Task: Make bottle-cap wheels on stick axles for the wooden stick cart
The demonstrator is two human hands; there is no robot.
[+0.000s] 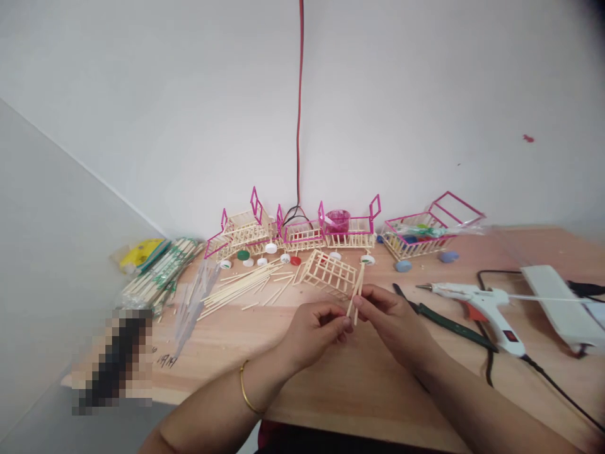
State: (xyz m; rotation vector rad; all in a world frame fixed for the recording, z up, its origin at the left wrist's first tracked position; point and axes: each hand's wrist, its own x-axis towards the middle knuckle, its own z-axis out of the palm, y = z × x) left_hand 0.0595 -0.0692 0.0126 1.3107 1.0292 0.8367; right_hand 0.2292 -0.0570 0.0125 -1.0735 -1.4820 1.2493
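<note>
Thin wooden sticks [358, 285] stand nearly upright between my two hands, crossing close to their lower ends. My right hand [385, 315] pinches them between thumb and fingers. Lower down, my left hand [316, 334] has its thumb and fingertips closed on the bottom end of a stick. Just beyond my hands, a small cart frame of bare sticks [328, 272] lies tilted on the wooden table [227, 372]. Loose sticks [243, 284] are spread to the left of it.
Finished-looking carts with pink rims [350, 239] line the wall, with bottle-cap wheels [403, 266]. A white glue gun [491, 309] and dark green-handled pliers [454, 326] lie at right, near a white box [553, 302]. Bagged sticks [161, 271] and clear glue sticks [196, 302] are at left.
</note>
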